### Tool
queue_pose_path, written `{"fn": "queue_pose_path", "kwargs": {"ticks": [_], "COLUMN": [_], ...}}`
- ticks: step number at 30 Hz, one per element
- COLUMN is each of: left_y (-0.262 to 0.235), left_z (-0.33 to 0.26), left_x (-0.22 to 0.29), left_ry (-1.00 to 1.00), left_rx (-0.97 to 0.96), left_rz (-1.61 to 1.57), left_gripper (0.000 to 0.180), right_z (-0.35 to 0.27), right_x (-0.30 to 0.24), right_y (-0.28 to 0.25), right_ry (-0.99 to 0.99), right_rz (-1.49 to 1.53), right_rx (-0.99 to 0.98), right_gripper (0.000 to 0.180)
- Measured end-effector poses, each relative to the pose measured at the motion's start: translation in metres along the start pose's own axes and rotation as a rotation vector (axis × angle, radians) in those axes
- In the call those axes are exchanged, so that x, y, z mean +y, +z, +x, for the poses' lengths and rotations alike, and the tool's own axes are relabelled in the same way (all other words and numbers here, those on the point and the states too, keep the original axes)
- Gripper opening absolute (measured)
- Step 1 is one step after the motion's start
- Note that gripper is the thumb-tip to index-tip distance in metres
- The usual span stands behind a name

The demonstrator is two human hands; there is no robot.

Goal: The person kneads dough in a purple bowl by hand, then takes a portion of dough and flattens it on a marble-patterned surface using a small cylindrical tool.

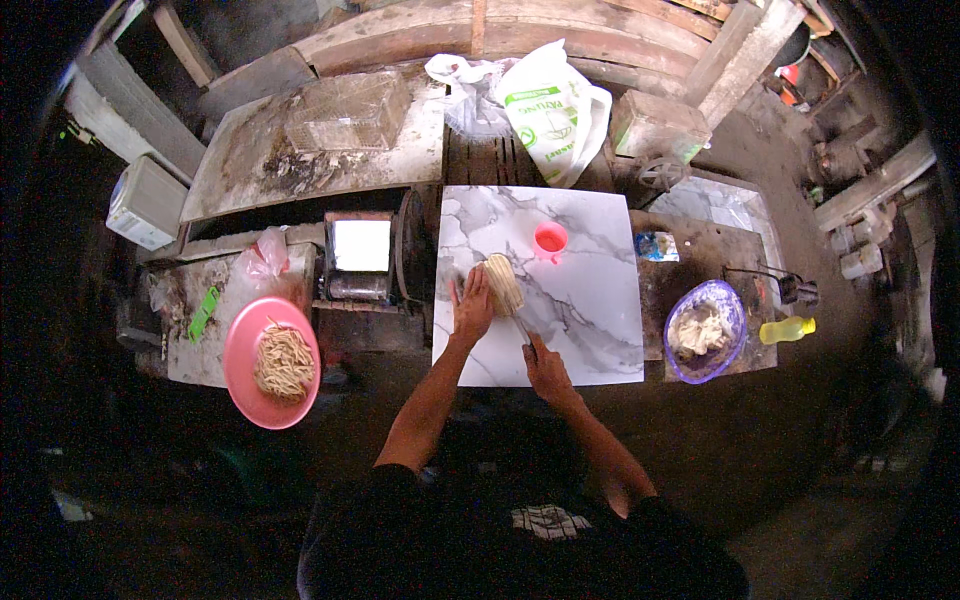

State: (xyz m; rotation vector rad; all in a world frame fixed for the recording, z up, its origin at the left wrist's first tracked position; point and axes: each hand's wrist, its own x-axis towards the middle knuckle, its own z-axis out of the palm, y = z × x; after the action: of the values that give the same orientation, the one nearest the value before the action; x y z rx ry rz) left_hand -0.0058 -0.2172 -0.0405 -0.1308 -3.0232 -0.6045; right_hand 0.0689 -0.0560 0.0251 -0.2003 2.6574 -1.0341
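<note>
On a white marbled board lies a pale, flat slab of dough with lengthwise lines on it. My left hand lies against the slab's left side, fingers stretched out and thumb apart. My right hand is closed round the handle of a knife. The knife's blade points up and left to the slab's near end. Beyond the slab stands a small red cup. How deep the blade sits in the dough cannot be made out.
A pink basin of thin dough sticks is at the left, beside a roller machine. At the right stand a purple-rimmed bowl of dough and a yellow bottle. A white-and-green sack lies behind the board.
</note>
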Motion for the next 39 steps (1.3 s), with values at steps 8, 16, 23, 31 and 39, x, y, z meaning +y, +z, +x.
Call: {"fn": "queue_pose_path", "kwargs": {"ticks": [8, 16, 23, 31, 39], "left_y": [0.009, 0.011, 0.000, -0.011, -0.011], "left_z": [-0.010, -0.025, -0.032, -0.044, -0.040], "left_x": [0.010, 0.015, 0.019, 0.017, 0.014], "left_ry": [-0.087, -0.182, -0.231, -0.185, -0.197], "left_rx": [0.016, 0.044, -0.012, 0.080, 0.093], "left_rz": [0.007, 0.050, 0.155, 0.089, -0.018], "left_gripper": [0.045, 0.045, 0.044, 0.055, 0.046], "right_z": [0.076, 0.081, 0.075, 0.014, -0.010], "right_x": [-0.025, -0.044, -0.040, -0.024, -0.017], "right_y": [0.020, 0.025, 0.037, 0.027, 0.002], "right_ry": [-0.224, -0.143, -0.244, -0.171, -0.058], "right_rz": [0.083, 0.137, 0.153, 0.130, 0.173], "right_rx": [0.167, 0.080, 0.094, -0.007, -0.083], "right_gripper": [0.037, 0.035, 0.032, 0.032, 0.033]}}
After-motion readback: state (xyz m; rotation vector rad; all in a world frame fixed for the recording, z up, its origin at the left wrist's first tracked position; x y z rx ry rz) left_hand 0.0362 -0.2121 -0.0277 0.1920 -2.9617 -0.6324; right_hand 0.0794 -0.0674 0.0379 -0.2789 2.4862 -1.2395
